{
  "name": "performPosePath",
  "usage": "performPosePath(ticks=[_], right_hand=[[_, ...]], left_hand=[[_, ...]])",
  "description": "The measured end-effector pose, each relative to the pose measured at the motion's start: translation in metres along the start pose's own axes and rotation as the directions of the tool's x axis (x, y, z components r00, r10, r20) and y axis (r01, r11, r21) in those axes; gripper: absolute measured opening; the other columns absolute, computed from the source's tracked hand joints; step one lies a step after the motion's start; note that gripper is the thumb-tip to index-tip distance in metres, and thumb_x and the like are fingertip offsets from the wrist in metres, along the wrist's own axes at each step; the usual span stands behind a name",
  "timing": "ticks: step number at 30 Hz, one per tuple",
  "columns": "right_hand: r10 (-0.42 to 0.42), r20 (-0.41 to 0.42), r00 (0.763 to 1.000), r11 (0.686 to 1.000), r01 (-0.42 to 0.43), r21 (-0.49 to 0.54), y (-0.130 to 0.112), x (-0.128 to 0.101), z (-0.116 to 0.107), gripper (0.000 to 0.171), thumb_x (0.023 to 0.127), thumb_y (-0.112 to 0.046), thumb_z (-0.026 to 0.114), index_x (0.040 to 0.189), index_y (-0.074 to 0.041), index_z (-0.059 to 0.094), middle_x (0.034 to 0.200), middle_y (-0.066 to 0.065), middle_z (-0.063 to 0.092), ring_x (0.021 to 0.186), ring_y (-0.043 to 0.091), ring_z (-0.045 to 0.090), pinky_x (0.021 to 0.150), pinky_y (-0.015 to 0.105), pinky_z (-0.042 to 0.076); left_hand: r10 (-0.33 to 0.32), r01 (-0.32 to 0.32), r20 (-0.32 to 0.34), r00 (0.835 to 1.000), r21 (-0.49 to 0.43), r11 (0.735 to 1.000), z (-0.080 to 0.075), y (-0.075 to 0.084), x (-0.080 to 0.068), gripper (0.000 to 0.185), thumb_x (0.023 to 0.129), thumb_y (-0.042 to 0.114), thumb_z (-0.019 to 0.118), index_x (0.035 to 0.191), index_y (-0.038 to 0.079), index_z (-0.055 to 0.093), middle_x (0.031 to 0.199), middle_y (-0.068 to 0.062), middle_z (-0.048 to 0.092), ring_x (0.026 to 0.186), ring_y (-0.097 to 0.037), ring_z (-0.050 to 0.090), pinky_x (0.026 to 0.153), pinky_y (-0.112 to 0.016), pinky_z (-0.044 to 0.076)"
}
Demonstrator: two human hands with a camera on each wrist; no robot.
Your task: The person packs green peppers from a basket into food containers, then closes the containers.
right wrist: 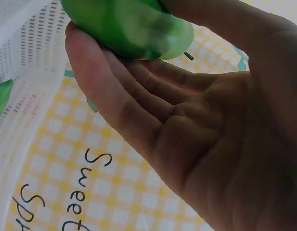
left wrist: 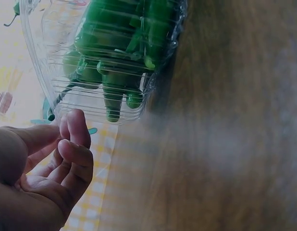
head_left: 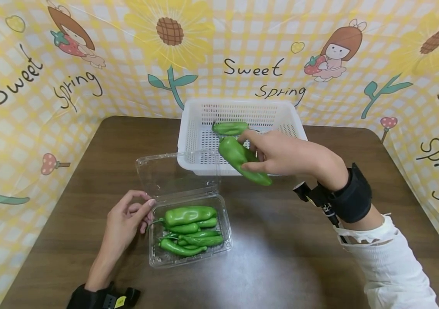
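Note:
My right hand (head_left: 281, 152) grips a large green pepper (head_left: 239, 156) between thumb and fingers, above the near side of a white plastic basket (head_left: 186, 128). In the right wrist view the same green pepper (right wrist: 124, 24) lies against the fingers. Another green pepper (head_left: 230, 128) rests inside the basket. My left hand (head_left: 126, 219) pinches the left corner of a clear plastic clamshell container (head_left: 225, 223) near its hinge; the left wrist view shows thumb and fingertips at its edge. Several green peppers (head_left: 190, 215) of different sizes lie in the container, whose lid (head_left: 173, 178) stands raised.
Everything stands on a brown wooden table (head_left: 281, 257). A yellow checked cloth (head_left: 239, 38) with printed flowers and lettering hangs behind and along both sides. The basket is at the table's back edge, with the raised lid close in front of it.

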State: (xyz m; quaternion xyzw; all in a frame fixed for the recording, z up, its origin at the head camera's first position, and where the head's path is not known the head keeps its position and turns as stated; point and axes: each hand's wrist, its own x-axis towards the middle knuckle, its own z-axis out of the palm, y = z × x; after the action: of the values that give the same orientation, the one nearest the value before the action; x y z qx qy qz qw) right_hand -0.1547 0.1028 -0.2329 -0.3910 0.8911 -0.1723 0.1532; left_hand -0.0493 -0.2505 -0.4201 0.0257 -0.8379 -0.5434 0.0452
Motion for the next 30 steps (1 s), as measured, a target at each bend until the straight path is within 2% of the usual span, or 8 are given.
performPosePath(ticks=[9, 13, 21, 30], right_hand=[[-0.076, 0.038, 0.996, 0.997, 0.075, 0.013, -0.010, 0.000, 0.016, 0.040, 0.096, -0.028, 0.066, 0.128, -0.013, 0.048, 0.083, -0.002, 0.064, 0.068, 0.009, 0.058, 0.062, 0.027, 0.051], [-0.075, 0.076, 0.994, 0.996, 0.071, 0.046, -0.014, 0.002, 0.025, 0.038, 0.096, -0.027, 0.066, 0.127, -0.014, 0.048, 0.084, -0.002, 0.063, 0.067, 0.008, 0.059, 0.061, 0.025, 0.053], [-0.116, 0.117, 0.986, 0.992, 0.109, 0.062, -0.020, 0.010, 0.039, 0.036, 0.096, -0.024, 0.066, 0.125, -0.011, 0.050, 0.081, -0.003, 0.060, 0.066, 0.008, 0.055, 0.060, 0.023, 0.051], [-0.142, 0.141, 0.980, 0.990, 0.138, 0.035, -0.028, 0.019, 0.055, 0.041, 0.096, -0.023, 0.066, 0.131, -0.009, 0.049, 0.089, -0.002, 0.059, 0.071, 0.008, 0.055, 0.061, 0.021, 0.049]], left_hand=[[-0.004, 0.004, 0.003, 1.000, 0.006, 1.000, 0.000, 0.001, 0.001, 0.022, 0.099, 0.027, 0.062, 0.113, 0.010, 0.057, 0.068, -0.012, 0.066, 0.050, -0.026, 0.059, 0.042, -0.032, 0.051], [-0.002, 0.002, 0.002, 1.000, 0.007, 1.000, 0.001, 0.001, 0.001, 0.022, 0.099, 0.027, 0.062, 0.113, 0.010, 0.057, 0.068, -0.012, 0.066, 0.050, -0.027, 0.060, 0.042, -0.032, 0.051], [-0.008, 0.008, 0.003, 1.000, 0.013, 1.000, 0.002, 0.001, -0.001, 0.022, 0.099, 0.027, 0.061, 0.114, 0.010, 0.057, 0.067, -0.011, 0.066, 0.048, -0.023, 0.058, 0.042, -0.033, 0.051], [0.004, -0.004, 0.001, 1.000, 0.018, 1.000, 0.002, 0.002, 0.000, 0.021, 0.100, 0.025, 0.061, 0.113, 0.010, 0.057, 0.067, -0.012, 0.066, 0.047, -0.020, 0.057, 0.042, -0.033, 0.050]])
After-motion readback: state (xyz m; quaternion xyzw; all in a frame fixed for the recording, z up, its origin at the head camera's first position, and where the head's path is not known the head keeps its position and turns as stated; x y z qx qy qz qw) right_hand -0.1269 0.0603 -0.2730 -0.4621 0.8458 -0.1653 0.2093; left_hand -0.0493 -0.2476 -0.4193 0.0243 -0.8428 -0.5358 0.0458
